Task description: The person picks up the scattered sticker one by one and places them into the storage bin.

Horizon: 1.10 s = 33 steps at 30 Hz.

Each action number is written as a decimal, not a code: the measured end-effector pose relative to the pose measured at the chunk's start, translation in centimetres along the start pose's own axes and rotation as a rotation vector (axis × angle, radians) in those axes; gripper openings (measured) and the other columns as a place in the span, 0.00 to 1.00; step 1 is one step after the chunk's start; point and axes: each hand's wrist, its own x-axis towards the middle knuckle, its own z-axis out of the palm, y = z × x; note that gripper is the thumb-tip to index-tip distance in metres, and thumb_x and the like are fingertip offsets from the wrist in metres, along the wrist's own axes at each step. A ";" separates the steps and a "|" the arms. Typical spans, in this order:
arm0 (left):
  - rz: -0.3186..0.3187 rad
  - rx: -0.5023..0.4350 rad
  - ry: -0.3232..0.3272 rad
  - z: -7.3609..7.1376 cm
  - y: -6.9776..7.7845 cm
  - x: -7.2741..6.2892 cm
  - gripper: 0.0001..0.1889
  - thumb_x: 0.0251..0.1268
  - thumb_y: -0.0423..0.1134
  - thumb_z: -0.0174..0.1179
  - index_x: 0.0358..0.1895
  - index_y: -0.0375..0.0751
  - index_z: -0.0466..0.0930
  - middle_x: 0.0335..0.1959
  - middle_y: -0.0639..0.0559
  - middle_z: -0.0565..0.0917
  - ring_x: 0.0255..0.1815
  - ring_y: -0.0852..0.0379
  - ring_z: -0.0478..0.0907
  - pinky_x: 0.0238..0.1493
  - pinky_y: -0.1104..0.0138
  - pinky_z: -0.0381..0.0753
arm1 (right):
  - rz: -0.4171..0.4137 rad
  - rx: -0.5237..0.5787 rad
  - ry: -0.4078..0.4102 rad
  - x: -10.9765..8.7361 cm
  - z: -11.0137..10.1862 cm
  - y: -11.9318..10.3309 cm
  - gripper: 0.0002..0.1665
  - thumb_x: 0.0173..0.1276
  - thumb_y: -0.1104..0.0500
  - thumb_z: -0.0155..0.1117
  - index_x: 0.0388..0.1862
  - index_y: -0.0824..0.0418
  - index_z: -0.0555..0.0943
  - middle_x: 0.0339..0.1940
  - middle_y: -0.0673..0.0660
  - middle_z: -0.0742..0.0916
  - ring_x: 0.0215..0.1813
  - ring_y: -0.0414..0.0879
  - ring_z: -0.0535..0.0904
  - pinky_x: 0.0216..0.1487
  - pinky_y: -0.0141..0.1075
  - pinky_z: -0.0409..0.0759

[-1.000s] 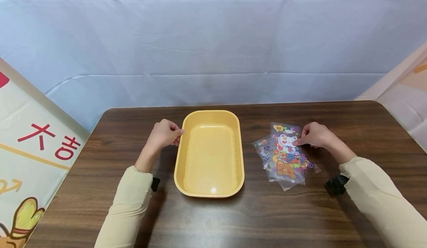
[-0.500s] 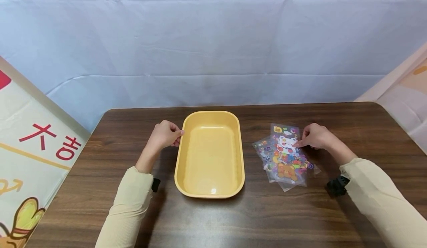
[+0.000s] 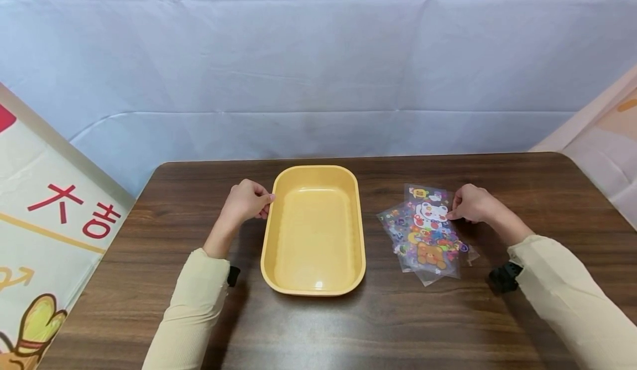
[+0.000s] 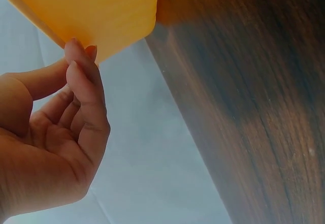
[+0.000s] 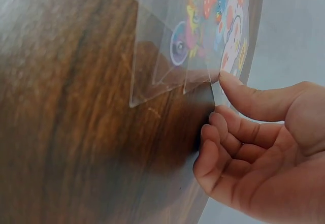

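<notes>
A yellow rectangular tray (image 3: 318, 237) with rounded corners stands on the table. My left hand (image 3: 245, 199) pinches its left rim between thumb and fingers, which the left wrist view shows at the wall of the tray (image 4: 111, 10). To the right lie several clear sticker sheets (image 3: 398, 234), fanned over one another and printed with cartoon bears. My right hand (image 3: 473, 203) pinches the right edge of the top sticker sheet (image 3: 430, 215). In the right wrist view, the thumb of the right hand (image 5: 254, 148) lies on that edge, with the fingers curled beneath.
Under everything is a dark wood-grain table (image 3: 423, 326) with rounded far corners. A pale cloth (image 3: 318, 71) hangs behind it. On the left is a printed sheet (image 3: 59, 215) with red characters.
The top sticker sheet has shifted slightly to the right over the others. My right thumb has drawn back from the white bear to the sheet's edge. The left hand and tray stay put.
</notes>
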 end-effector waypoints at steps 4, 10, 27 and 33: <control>-0.002 -0.001 0.012 0.2 0.0 0.1 0.14 0.63 0.37 0.57 0.20 0.35 0.80 0.16 0.49 0.79 0.19 0.59 0.78 0.32 0.60 0.81 | 0.002 0.003 -0.004 -0.1 0.0 0.0 0.16 0.57 0.59 0.68 0.21 0.66 0.72 0.17 0.54 0.73 0.21 0.44 0.69 0.21 0.34 0.71; -0.010 -0.002 0.010 0.3 0.0 0.0 0.14 0.63 0.37 0.58 0.20 0.35 0.79 0.16 0.49 0.79 0.19 0.58 0.78 0.32 0.61 0.81 | 0.015 -0.035 -0.005 -0.1 0.0 0.2 0.21 0.54 0.52 0.70 0.20 0.65 0.71 0.15 0.52 0.71 0.20 0.43 0.66 0.22 0.33 0.64; 0.018 -0.002 0.008 0.3 -0.3 0.1 0.14 0.64 0.36 0.57 0.20 0.34 0.79 0.17 0.48 0.81 0.20 0.58 0.79 0.32 0.60 0.81 | 0.009 -0.037 0.005 -0.4 -0.2 0.0 0.23 0.55 0.54 0.68 0.11 0.59 0.66 0.09 0.48 0.64 0.15 0.39 0.58 0.20 0.32 0.59; 0.019 -0.010 0.007 0.2 -0.2 0.1 0.14 0.64 0.36 0.57 0.20 0.34 0.78 0.17 0.48 0.80 0.20 0.58 0.79 0.33 0.60 0.81 | -0.008 -0.041 0.029 -0.4 -0.1 -0.1 0.21 0.54 0.59 0.69 0.15 0.63 0.65 0.12 0.50 0.64 0.18 0.41 0.59 0.21 0.33 0.60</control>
